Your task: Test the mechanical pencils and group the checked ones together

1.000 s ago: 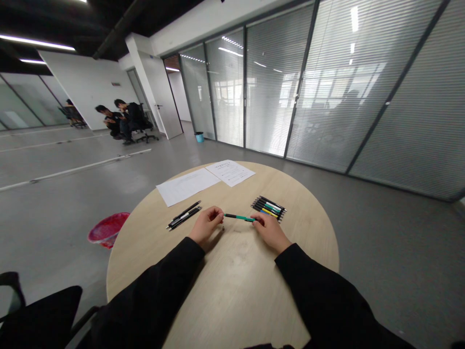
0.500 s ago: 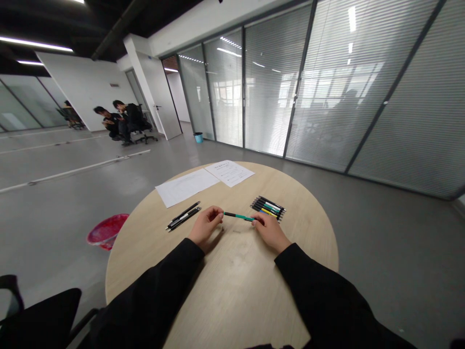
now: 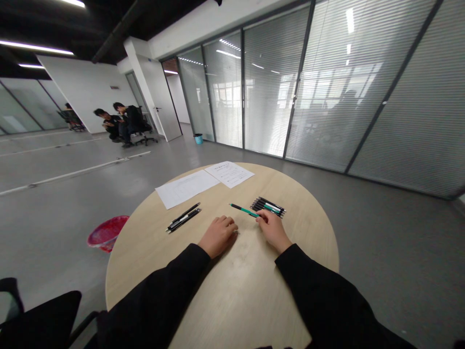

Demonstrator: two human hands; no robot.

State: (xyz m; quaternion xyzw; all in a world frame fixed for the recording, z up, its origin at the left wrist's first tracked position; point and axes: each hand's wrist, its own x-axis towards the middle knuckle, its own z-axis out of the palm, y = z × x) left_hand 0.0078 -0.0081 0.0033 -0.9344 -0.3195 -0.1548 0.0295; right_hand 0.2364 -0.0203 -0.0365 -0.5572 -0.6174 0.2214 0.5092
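Observation:
My right hand (image 3: 273,230) pinches a green pen (image 3: 247,210) by its right end. The pen has a black grip and points up and left over the table. Beside it on the left, my left hand (image 3: 220,235) rests low on the table with curled fingers; whatever lies under the fingertips is hidden or too small to name. A row of pens (image 3: 271,204), mostly black with some white and green, lies just behind my right hand, which covers part of it. Several black pens (image 3: 183,217) lie to the left of my left hand.
Two white paper sheets (image 3: 187,187) lie at the far side of the round wooden table (image 3: 236,295). A red basin (image 3: 107,232) stands on the floor at left, near a black chair (image 3: 43,315). Two people (image 3: 121,123) sit in the background.
My left hand has let go of the pen's left end and moved right and down onto the tabletop. The pen stays in my right hand, its free end now tilted further up.

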